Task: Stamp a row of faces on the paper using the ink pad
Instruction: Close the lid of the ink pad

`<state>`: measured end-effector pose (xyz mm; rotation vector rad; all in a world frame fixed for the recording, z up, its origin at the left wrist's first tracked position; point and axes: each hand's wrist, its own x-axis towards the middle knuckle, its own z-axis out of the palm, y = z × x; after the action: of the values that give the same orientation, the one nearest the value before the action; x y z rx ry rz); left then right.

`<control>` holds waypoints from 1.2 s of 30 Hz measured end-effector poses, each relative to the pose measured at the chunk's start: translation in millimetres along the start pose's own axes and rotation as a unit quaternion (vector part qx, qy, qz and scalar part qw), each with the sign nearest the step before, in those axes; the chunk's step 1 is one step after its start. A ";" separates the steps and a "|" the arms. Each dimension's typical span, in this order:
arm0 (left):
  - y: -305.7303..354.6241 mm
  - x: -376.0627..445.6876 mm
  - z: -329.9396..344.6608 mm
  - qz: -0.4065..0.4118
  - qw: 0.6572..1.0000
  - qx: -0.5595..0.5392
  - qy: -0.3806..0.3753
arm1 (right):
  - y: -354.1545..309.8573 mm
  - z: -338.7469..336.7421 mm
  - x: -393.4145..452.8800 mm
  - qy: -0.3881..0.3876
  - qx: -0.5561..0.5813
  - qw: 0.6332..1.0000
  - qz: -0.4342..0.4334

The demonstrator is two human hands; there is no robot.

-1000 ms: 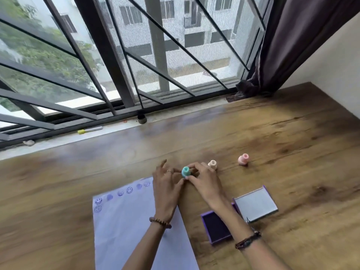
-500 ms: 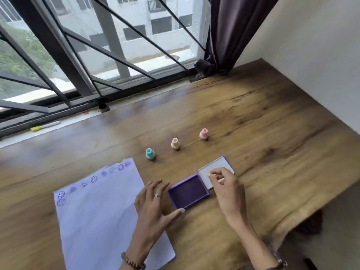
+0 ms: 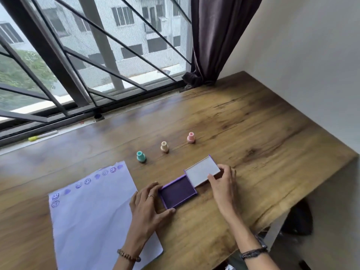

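A white paper [image 3: 93, 217] lies on the wooden table [image 3: 253, 129], with a row of purple faces stamped along its top edge. The purple ink pad [image 3: 178, 191] lies open to the right of the paper, its white-lined lid [image 3: 201, 171] folded back. My left hand [image 3: 150, 209] braces the pad's left side with thumb and fingers. My right hand [image 3: 224, 182] grips the lid's right edge. Three small stamps stand in a row behind the pad: teal [image 3: 140, 156], cream [image 3: 164, 147], pink [image 3: 191, 137].
A barred window runs along the far edge, with a yellow-capped marker [image 3: 41, 135] on the sill. A dark curtain [image 3: 216, 39] hangs at the right corner beside a white wall. The table's right edge [image 3: 311, 186] drops off close to my right hand.
Both hands let go of the teal stamp, which now stands on the table, and moved to the ink pad. The view swung right.
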<state>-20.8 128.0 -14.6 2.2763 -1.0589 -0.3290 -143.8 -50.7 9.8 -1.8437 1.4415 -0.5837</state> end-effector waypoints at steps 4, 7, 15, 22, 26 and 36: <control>2.7 0.1 -1.4 -0.014 1.000 -0.006 -0.003 | -10.8 -10.3 -12.4 -0.007 0.074 0.993 -0.090; 3.8 0.1 -1.2 -0.017 1.000 0.001 -0.004 | -15.6 -12.6 -31.1 -0.016 0.046 0.973 -0.224; -6.0 7.9 -16.4 -0.008 0.993 -0.052 -0.107 | 10.5 7.3 -67.9 -0.086 -0.159 0.875 -0.450; -11.2 8.3 -17.7 0.011 0.993 -0.074 -0.091 | 0.1 20.4 -67.1 -0.120 -0.077 0.961 -0.235; -11.5 6.9 -16.7 0.010 0.994 -0.071 -0.082 | -13.3 29.3 -66.1 -0.165 -0.131 0.959 -0.190; -17.9 7.4 -11.8 0.010 0.994 -0.078 -0.081 | -5.5 28.8 -90.0 -0.051 -0.163 0.972 -0.162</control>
<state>0.2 136.3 -16.1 2.1254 -1.0957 -0.5767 -144.3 43.6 2.4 -2.3601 1.2307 -0.4159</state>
